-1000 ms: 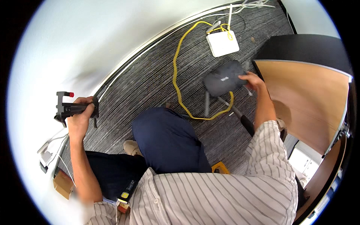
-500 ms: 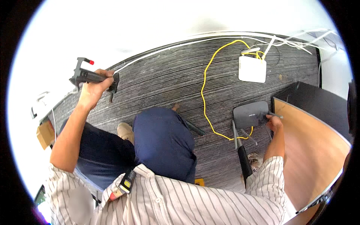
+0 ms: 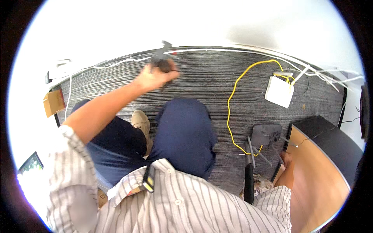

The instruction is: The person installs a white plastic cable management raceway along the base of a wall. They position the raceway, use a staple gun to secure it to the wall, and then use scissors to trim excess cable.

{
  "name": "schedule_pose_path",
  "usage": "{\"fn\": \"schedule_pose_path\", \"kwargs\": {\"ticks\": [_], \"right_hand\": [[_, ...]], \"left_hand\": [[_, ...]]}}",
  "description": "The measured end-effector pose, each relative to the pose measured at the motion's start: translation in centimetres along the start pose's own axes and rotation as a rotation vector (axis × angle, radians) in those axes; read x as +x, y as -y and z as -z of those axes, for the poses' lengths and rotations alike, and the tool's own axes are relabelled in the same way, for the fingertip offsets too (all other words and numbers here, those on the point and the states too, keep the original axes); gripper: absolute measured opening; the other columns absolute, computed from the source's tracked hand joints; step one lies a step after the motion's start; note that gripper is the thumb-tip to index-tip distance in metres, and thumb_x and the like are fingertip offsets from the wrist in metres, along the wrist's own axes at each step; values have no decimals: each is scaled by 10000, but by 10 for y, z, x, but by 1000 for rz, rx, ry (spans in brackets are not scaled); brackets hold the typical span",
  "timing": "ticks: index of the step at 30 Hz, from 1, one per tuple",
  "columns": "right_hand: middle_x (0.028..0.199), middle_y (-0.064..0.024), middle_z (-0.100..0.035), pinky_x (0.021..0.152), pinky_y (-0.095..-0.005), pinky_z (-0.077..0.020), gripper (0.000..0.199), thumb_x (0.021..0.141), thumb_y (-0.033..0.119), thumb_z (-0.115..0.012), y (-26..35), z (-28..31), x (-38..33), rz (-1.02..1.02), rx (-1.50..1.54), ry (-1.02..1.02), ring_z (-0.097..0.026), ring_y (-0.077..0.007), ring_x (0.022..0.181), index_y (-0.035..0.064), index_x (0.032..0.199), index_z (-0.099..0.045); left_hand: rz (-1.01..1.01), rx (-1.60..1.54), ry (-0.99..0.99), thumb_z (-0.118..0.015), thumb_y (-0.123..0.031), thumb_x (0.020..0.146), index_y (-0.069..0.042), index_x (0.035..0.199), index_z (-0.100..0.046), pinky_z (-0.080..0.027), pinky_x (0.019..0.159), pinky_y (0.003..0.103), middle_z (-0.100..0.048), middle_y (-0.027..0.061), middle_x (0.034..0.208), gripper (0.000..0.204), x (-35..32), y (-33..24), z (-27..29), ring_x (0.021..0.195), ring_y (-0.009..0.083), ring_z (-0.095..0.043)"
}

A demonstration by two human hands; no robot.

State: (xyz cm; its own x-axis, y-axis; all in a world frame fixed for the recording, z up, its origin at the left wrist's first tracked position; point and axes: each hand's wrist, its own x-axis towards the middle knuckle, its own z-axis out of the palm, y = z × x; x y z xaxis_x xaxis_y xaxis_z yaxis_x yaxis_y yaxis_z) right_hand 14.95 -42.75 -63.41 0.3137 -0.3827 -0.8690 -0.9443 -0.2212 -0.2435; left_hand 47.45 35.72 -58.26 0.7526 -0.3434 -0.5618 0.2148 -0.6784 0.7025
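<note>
My left hand (image 3: 157, 76) is closed around a black bracket-shaped tool (image 3: 161, 60) with a small red tip, held above the carpet near the wall. Motion blurs the tool, so its exact kind does not show. Over by the wooden panel (image 3: 314, 167), my right hand (image 3: 286, 159) is low beside the antennas of a dark grey router (image 3: 266, 134). Its fingers are small and partly hidden, and whether they grip anything does not show. A yellow network cable (image 3: 229, 112) loops from this router to a white router (image 3: 279, 91) near the wall.
White cables (image 3: 311, 70) run along the foot of the wall and bunch at the right. A black cabinet top (image 3: 326, 136) adjoins the wooden panel. An open cardboard box (image 3: 53, 103) is at the far left. My knee (image 3: 186, 134) is bent over the striped carpet (image 3: 194, 81).
My left hand has swung right with the black tool. My right hand has come off the dark router's edge and moved nearer my body. The whole view has shifted.
</note>
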Motion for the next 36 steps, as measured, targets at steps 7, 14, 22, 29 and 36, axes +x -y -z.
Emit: {"fn": "schedule_pose_path", "kwargs": {"ticks": [7, 14, 22, 29, 36], "right_hand": [[1152, -231, -637, 885, -418, -460, 592, 953, 491, -424, 16, -5, -34, 227, -698, -87, -604, -357, 1048, -4, 1206, -625], [981, -303, -658, 899, -453, -451, 710, 933, 592, -404, 46, -25, -47, 9, -1105, -280, -635, -420, 981, -54, 983, -693], [800, -249, -679, 724, -444, -502, 572, 936, 476, -545, 318, -199, -169, 308, -620, -40, -698, -312, 842, -75, 884, -692], [1182, -210, -630, 779, -362, -537, 717, 883, 507, -636, 421, -349, -175, 414, 283, 222, -655, -277, 1019, -41, 1323, -495], [850, -144, -683, 556, -294, -530, 440, 856, 303, -645, 440, -384, -146, 600, 114, 113, -674, -187, 654, -76, 1070, -580]], "left_hand": [[-79, -69, -77, -635, -141, 834, -28, 1058, -599, -524, 780, 369, -669, 96, 901, 253, 47, -68, -46, 830, 218, -639], [-339, -15, -251, -632, -1, 783, -35, 1041, -615, -523, 833, 416, -668, 187, 1028, 261, 100, -88, -61, 940, 373, -639], [-500, 184, -343, -652, 40, 747, -29, 1034, -605, -538, 912, 411, -620, 137, 1162, 299, 101, -66, -107, 1096, 340, -597], [-484, 165, -560, -665, 29, 721, -46, 1096, -598, -519, 928, 439, -603, 158, 1215, 388, 101, -73, -117, 1172, 363, -557], [-432, 21, -419, -632, -22, 739, -81, 1209, -556, -526, 902, 433, -554, 155, 1317, 480, 103, -72, -122, 1175, 353, -558]]}}
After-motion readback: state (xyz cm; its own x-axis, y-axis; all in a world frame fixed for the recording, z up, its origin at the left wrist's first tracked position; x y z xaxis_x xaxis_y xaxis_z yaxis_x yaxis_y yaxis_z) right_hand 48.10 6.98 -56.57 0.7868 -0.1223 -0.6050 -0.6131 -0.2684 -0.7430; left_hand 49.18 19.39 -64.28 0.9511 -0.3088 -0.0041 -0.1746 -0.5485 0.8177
